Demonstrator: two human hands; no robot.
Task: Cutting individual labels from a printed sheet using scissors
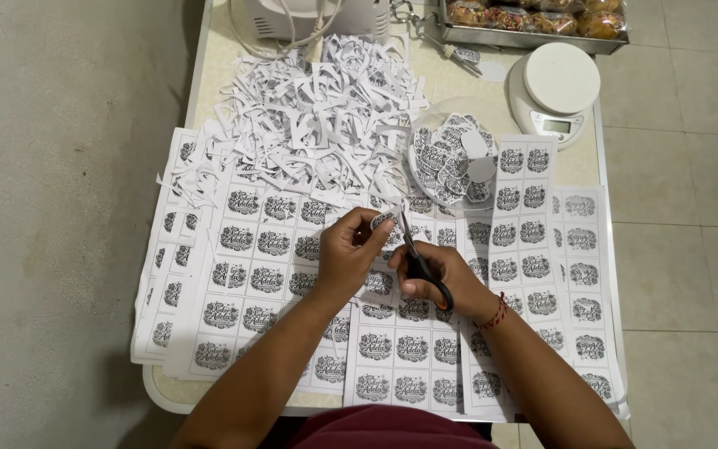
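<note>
L hand [344,254] pinches small printed label [382,220]; R hand [434,278] w/ black scissors [420,264] cutting at it. Below: printed label sheets [392,345] on table [209,75]. Paper scrap pile [309,116] behind, clear bowl [452,158] of cut labels, white scale [554,87].

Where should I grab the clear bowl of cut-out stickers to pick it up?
Probably take the clear bowl by its bare rim on the far side, coming down from above. The stickers pile toward the near edge and spill over it, and the paper scraps crowd its left, so the far rim gives the cleanest grip.
</note>
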